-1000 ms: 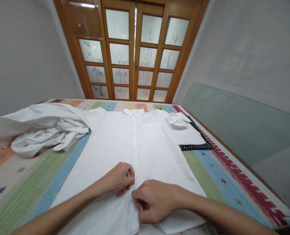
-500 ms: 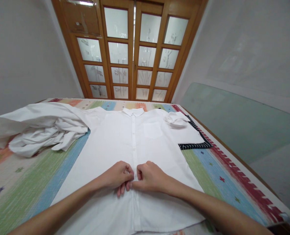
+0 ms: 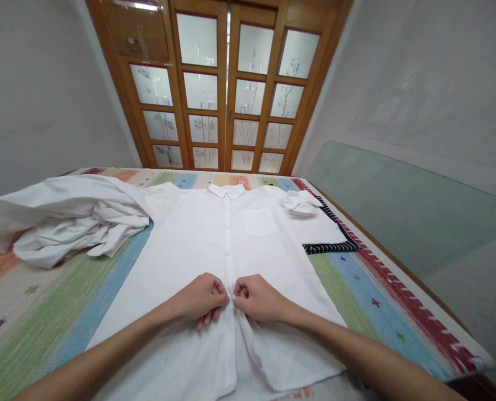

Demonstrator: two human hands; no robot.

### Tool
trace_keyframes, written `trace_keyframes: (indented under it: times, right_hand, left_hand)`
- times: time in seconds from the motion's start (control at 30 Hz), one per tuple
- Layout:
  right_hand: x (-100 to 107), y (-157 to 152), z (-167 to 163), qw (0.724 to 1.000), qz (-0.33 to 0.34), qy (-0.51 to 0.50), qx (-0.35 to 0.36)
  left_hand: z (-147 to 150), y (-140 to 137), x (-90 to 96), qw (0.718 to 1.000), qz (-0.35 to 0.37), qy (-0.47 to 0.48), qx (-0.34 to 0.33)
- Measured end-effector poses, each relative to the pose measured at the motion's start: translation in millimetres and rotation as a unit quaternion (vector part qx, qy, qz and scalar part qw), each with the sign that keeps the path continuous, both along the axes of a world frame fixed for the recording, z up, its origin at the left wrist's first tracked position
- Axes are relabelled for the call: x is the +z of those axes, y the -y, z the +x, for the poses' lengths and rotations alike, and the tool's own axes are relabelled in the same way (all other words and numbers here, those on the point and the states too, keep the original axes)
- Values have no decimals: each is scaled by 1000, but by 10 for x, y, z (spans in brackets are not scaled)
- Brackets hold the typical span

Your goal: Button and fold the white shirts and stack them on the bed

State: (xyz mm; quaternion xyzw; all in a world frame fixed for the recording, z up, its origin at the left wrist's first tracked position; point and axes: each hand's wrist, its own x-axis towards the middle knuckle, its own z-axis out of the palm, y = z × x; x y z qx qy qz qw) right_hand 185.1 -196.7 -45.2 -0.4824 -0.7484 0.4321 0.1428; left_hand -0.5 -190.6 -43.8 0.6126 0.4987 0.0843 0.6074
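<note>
A white short-sleeved shirt (image 3: 181, 262) lies face up with its collar at the far end and its button front running down the middle. My left hand (image 3: 208, 298) is closed on one edge of the button front, in the lower half of the shirt. Close beside it, my right hand (image 3: 256, 298) pinches the other front edge. Below my hands the two front panels stand apart, with a narrow gap between them. Any button between my fingers is hidden.
A crumpled white cloth (image 3: 81, 217) is heaped on the left. Under the shirt's right sleeve lies a black-and-white edged cloth (image 3: 331, 245). A striped, colourful cover (image 3: 64, 317) spreads over the table. Beyond stand wooden glass-paned doors (image 3: 223, 83); a pale green panel (image 3: 398, 206) leans at the right.
My right hand has drawn slightly apart from my left. The front panels below my hands have come open, the right one lifted into a fold.
</note>
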Motion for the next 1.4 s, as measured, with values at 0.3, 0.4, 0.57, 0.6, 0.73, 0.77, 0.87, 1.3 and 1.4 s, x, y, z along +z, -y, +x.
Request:
trace_keyframes:
  times: [0.3, 0.4, 0.57, 0.6, 0.73, 0.77, 0.87, 1.3, 1.4]
  right_hand:
    - [-187, -29, 91, 977, -177, -122, 6]
    - [-206, -30, 90, 975, -179, -134, 7]
    - [-206, -42, 89, 969, -202, -140, -1]
    - [-205, -46, 89, 969, -203, -141, 1]
    - [-204, -60, 91, 967, -207, -150, 13]
    - [-202, -62, 92, 965, -211, -155, 16]
    - [-190, -63, 89, 959, -224, -173, 16]
    - [-90, -76, 16, 942, -281, -176, -47]
    - [-74, -74, 13, 940, -283, -182, -50]
  left_hand:
    - [-3, -19, -47, 999, -35, 34, 6]
    - [-1, -9, -46, 999, -38, 30, 9]
    - [-7, 0, -38, 999, -39, 28, 16]
    - [-10, -1, -36, 999, -41, 29, 18]
    - [-20, -4, -26, 998, -46, 32, 20]
    - [-21, -4, -25, 998, -46, 33, 19]
    - [-19, 1, -32, 998, -43, 39, 16]
    - [26, 150, -99, 998, 34, 15, 58]
    - [47, 195, -59, 994, 84, -18, 63]
